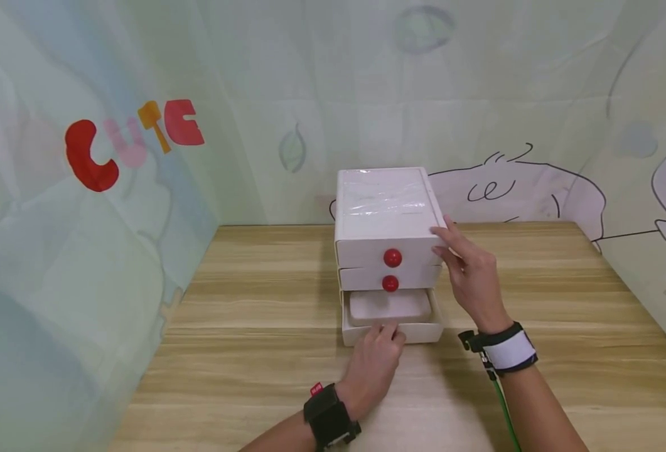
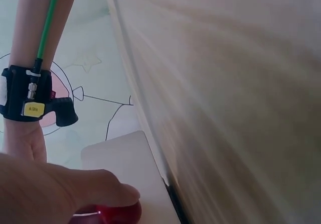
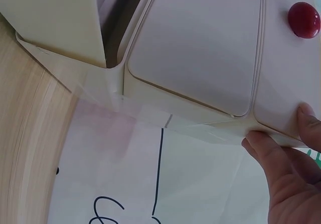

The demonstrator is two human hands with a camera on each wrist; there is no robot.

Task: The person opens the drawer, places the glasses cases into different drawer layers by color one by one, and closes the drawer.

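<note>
A white drawer cabinet [image 1: 389,204] with red knobs stands on the table. Its bottom drawer [image 1: 420,334] is pulled partway out, and a whitish, rounded-edged block or case [image 1: 389,306] lies inside. My left hand [image 1: 373,364] is at that drawer's front, thumb and fingers pinching its red knob [image 2: 120,213], which the hand hides in the head view. My right hand [image 1: 474,279] grips the cabinet's upper right front edge. In the right wrist view its thumb [image 3: 310,126] lies against the top drawer's front [image 3: 283,83] and its fingers sit along the side wall.
The upper two drawers are closed, with a red knob on the top one [image 1: 392,258] and on the middle one [image 1: 390,284]. A wood-grain table [image 1: 253,301] lies beneath. Printed cloth [image 1: 253,125] hangs behind and at both sides, close to the cabinet's back.
</note>
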